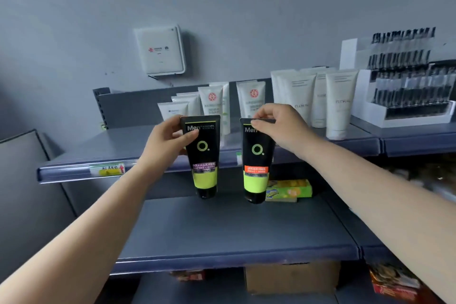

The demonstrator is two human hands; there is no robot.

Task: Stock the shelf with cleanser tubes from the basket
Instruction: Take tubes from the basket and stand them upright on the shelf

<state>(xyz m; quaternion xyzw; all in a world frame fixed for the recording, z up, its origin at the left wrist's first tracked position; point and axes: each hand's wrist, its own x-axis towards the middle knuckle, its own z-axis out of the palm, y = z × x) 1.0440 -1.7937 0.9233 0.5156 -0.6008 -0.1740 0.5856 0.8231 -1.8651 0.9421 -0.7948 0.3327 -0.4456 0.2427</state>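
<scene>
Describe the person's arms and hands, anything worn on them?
Both forearms are bare as far as the view shows, with no sleeves in sight. The left hand and right hand wear no gloves, and no rings, watch or wristbands can be seen.

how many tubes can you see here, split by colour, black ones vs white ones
Black tubes with green bands: 2, one gripped by the left hand at, one pinched by the right hand at.
White tubes standing on the upper shelf: about 9, from across to; some overlap, so the count is approximate.
Total: about 11 tubes.
</scene>
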